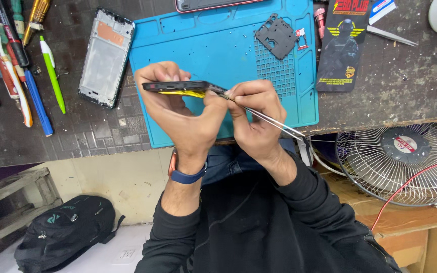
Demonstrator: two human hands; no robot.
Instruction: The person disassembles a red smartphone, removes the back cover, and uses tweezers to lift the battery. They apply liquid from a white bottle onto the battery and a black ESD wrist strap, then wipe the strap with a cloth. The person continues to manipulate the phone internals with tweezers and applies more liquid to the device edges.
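The left hand had its fingers curled tight around a dark phone held edge-on above the blue work mat, a yellow strip showing under it. The right hand pinched metal tweezers shut, their tip at the phone's end (just where the thumbs met). Farther out lay a bare phone frame, a black perforated plate, screwdrivers and a wire-caged fan.

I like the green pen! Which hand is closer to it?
Left. The left hand, gripping the edge-on phone, sits nearer the green pen lying among the tools on the left. The right hand, holding tweezers, is beyond it, farther away.
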